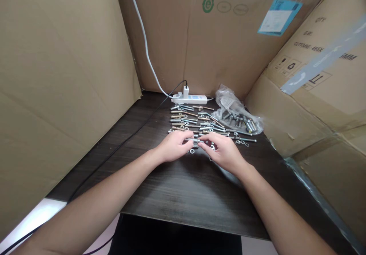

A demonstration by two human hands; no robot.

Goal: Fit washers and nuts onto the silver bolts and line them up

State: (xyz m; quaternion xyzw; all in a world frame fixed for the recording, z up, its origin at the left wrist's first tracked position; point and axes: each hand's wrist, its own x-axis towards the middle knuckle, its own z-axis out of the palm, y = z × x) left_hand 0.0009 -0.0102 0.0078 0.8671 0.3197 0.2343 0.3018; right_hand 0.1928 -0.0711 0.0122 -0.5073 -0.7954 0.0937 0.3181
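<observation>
Between my two hands is a silvery metal bolt (195,141), lying roughly crosswise just above the table. My left hand (176,145) pinches its left part between thumb and fingers. The fingertips of my right hand (220,148) close around the right end, where a small ring or nut seems to sit; the fingers partly hide it. A loose washer (192,151) lies on the table below the bolt. Beyond my hands, several bolts and sleeves (184,120), silver and brassy, lie in rows with nuts and washers among them. More small nuts lie beside my right hand.
A clear plastic bag (236,112) with metal parts lies at the back right. Behind the rows sits a white power strip (190,99) with a plugged-in adapter. A black cable (134,135) crosses the dark table (171,194) on the left. Cardboard walls (183,37) enclose three sides.
</observation>
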